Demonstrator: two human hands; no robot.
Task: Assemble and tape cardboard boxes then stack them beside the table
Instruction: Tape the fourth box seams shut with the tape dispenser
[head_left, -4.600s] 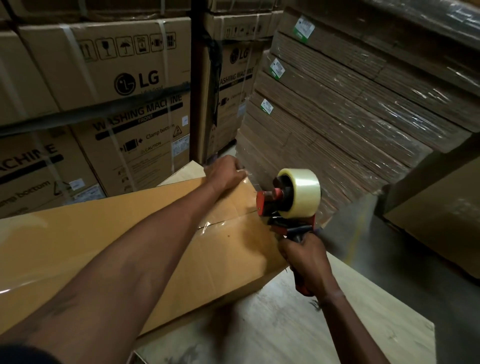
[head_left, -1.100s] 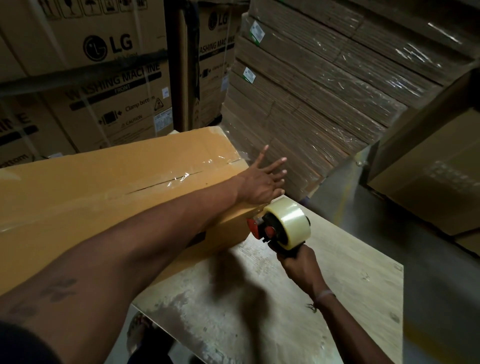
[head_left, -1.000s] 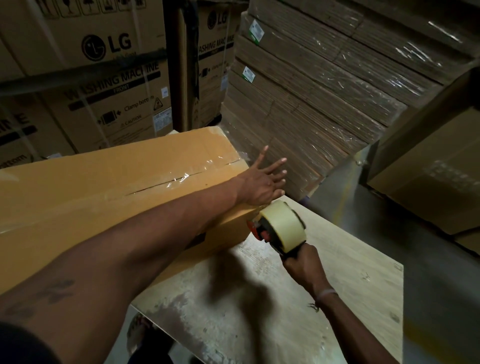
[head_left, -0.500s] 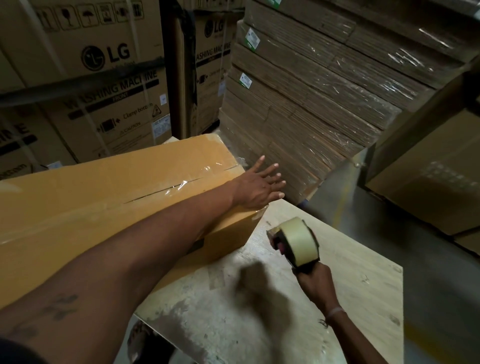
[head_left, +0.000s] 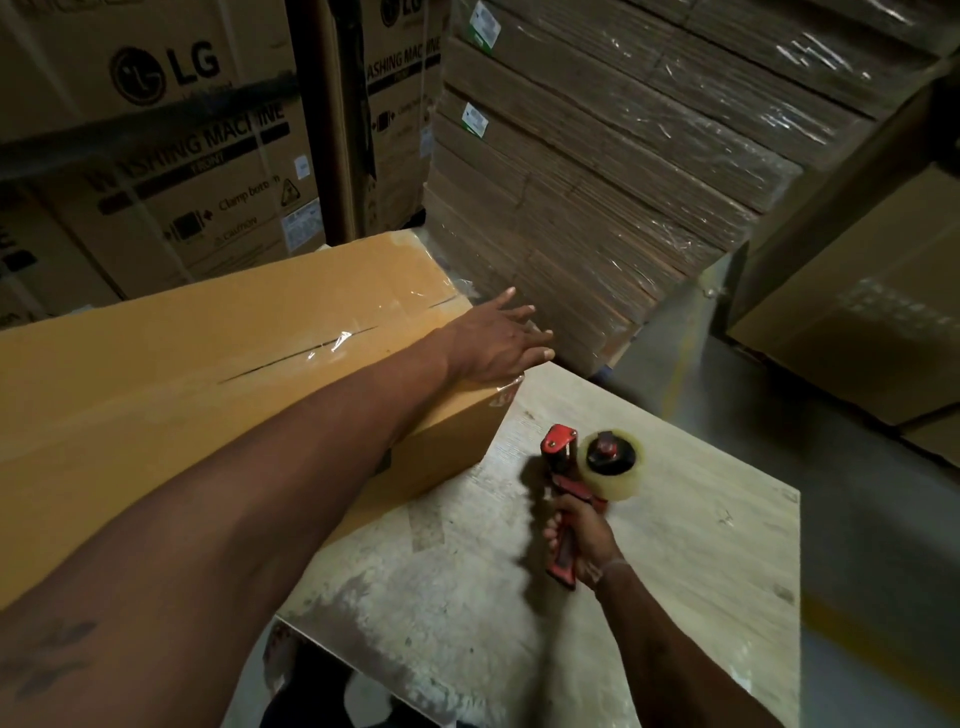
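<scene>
Fingers of the left hand (head_left: 493, 345) lie straight and spread, pressing the clear tape end over the far corner of the large tan cardboard box (head_left: 208, 374), while the right hand (head_left: 579, 538) is curled around the handle of the red tape dispenser with its clear roll (head_left: 589, 478), held low over the pale wooden table (head_left: 701, 571) and apart from the box. Clear tape already runs along the box's centre seam, so sealing of this face appears essentially finished — the box still lies on the table. Remaining work, judging from this view, is to set the dispenser aside and stack the box beside the table — the stack itself is out of view.
</scene>
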